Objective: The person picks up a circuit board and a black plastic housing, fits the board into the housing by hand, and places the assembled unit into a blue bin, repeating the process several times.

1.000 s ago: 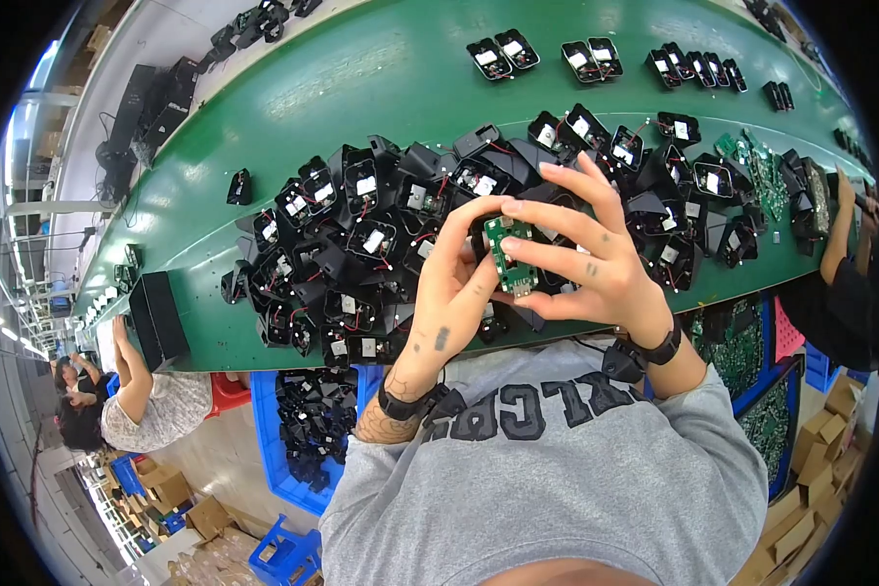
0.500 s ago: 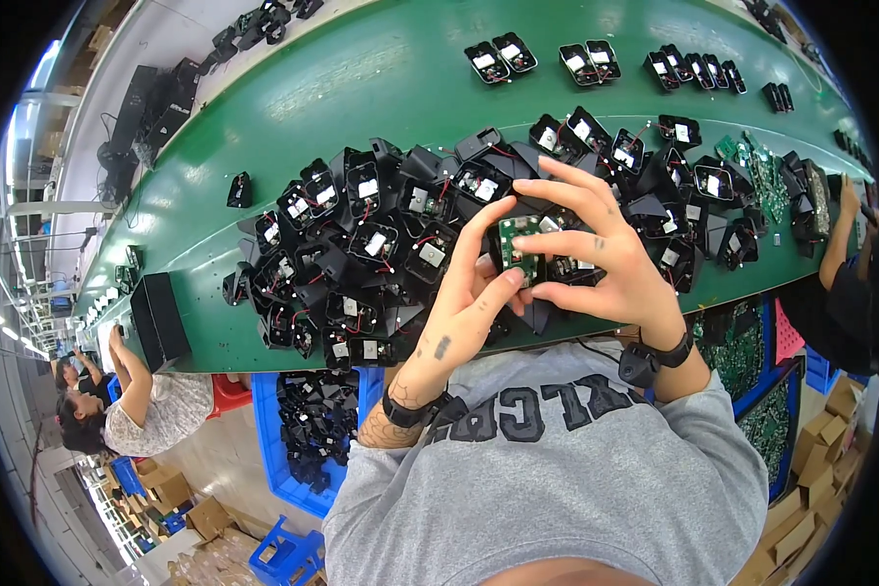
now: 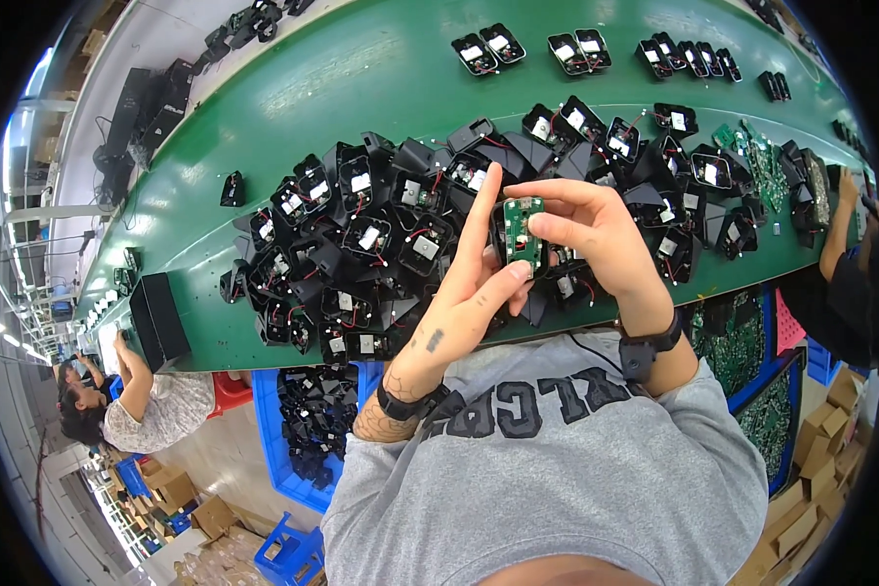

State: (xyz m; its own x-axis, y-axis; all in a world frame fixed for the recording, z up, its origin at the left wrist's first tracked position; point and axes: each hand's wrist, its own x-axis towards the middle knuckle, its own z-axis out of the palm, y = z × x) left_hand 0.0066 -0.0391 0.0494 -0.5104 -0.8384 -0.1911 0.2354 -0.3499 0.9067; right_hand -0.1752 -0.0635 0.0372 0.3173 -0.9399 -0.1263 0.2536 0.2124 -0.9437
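Between my two hands is a small green circuit board, seated in a black plastic housing that shows along its edge. My left hand grips the left side and bottom, its thumb pressing the board's lower end and its index finger pointing up beside it. My right hand closes on the upper right, thumb resting on the board and fingers curled behind. Beneath and around them spreads a heap of open black housings with white blocks and red wires inside.
The green table carries paired housings at the back and loose green boards at the right. A blue bin of black parts stands below left, crates of boards below right. Co-workers sit at both sides.
My right hand's spread fingers have drawn together, and its thumb now lies on the board. My left index finger has straightened upward. The board and housing stay between my hands.
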